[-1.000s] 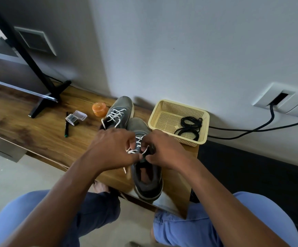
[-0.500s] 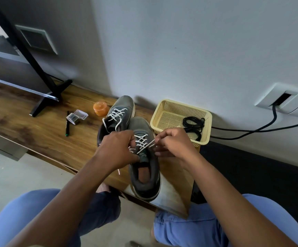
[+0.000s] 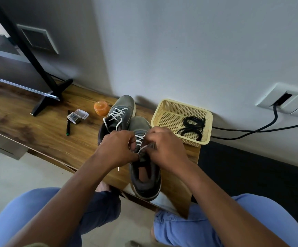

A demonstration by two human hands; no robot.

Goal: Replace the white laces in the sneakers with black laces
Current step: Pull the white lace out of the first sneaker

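Observation:
Two grey sneakers stand on the wooden table (image 3: pixel 37 136). The near sneaker (image 3: pixel 145 180) points away from me, its heel at the table's front edge. My left hand (image 3: pixel 117 148) and my right hand (image 3: pixel 166 148) meet over its tongue, each pinching the white lace (image 3: pixel 139 139) near the top eyelets. The far sneaker (image 3: pixel 119 113) lies behind, its white lace loose. Black laces (image 3: pixel 192 128) lie coiled in the yellow basket (image 3: pixel 164 111) to the right.
An orange round tub (image 3: pixel 101 107), a small clear box (image 3: pixel 77 116) and a black pen (image 3: pixel 68 125) lie left of the sneakers. A black stand foot (image 3: pixel 50 97) rests further left. Black cables (image 3: pixel 255 130) run from a wall socket (image 3: pixel 285 100) at the right.
My right hand had pulled a lace end out to the right half a second ago; it has come back in over the tongue. My left hand stayed on the sneaker.

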